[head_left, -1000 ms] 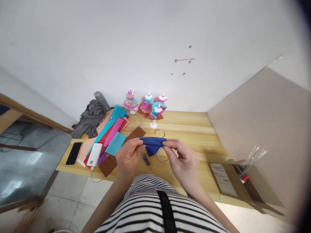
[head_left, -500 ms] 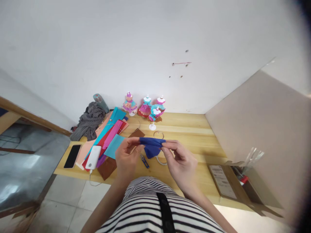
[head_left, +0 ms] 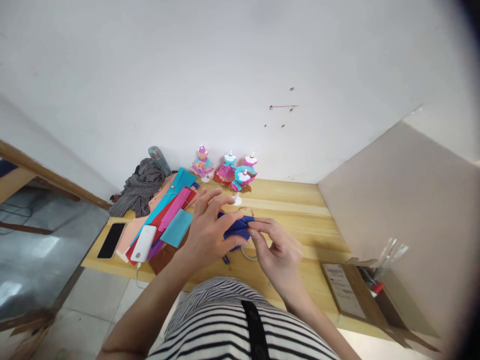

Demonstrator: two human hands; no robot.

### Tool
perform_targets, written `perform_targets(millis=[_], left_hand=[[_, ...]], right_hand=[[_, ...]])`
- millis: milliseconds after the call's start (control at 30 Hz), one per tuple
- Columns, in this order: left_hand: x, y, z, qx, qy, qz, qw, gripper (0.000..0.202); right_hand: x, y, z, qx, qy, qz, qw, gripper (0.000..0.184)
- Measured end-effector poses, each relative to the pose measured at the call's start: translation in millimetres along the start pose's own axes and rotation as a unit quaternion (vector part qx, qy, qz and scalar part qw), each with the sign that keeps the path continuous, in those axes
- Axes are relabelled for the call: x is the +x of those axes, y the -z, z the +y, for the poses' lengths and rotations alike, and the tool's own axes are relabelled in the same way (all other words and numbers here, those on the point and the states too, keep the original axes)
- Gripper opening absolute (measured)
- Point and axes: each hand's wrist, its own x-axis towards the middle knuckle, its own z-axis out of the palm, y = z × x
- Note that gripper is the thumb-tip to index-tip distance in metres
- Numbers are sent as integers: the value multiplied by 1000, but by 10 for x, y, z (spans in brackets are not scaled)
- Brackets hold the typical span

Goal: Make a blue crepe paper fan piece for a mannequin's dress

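Observation:
A piece of dark blue crepe paper [head_left: 237,230], gathered into folds, is held above the wooden table. My right hand [head_left: 277,250] pinches its right end between thumb and fingers. Over its left part is my left hand [head_left: 212,227], fingers spread apart and the thumb beside the paper's lower edge. Part of the blue paper is hidden behind those fingers. Below the paper, the blue handle of small thread snips [head_left: 225,259] shows, mostly covered by my left hand. A pale ring-shaped loop [head_left: 248,255] lies beside it on the table.
Several small dress-form figures in ruffled paper [head_left: 227,170] stand by the wall. To the left lie coloured paper sheets [head_left: 176,227], a white power bank [head_left: 143,243], a phone [head_left: 111,240], striped cloth [head_left: 142,185] and a bottle [head_left: 159,160]. A cardboard box [head_left: 345,292] sits at right.
My left hand has let go of the blue paper's left end and spread its fingers over it. My right hand keeps its pinch. The view has shifted slightly.

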Motion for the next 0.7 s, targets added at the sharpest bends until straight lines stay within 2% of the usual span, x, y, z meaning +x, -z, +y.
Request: perform_targets(millis=[133, 367, 467, 567, 700], left_hand=[[31, -69, -34, -47, 10, -12, 999, 10], [35, -62, -87, -129, 0, 17, 992, 6], [46, -52, -88, -142, -1, 24, 990, 9], [54, -56, -93, -144, -20, 27, 989, 8], [65, -73, -101, -140, -36, 37, 989, 6]], right_hand=[[-8, 20, -13, 1, -19, -5, 1000, 15], [3, 36, -27, 32, -35, -6, 999, 15], [-3, 30, -10, 73, -71, -15, 995, 14], [-25, 48, 46, 144, -133, -26, 980, 12], [-39, 102, 100, 249, -180, -62, 949, 29]])
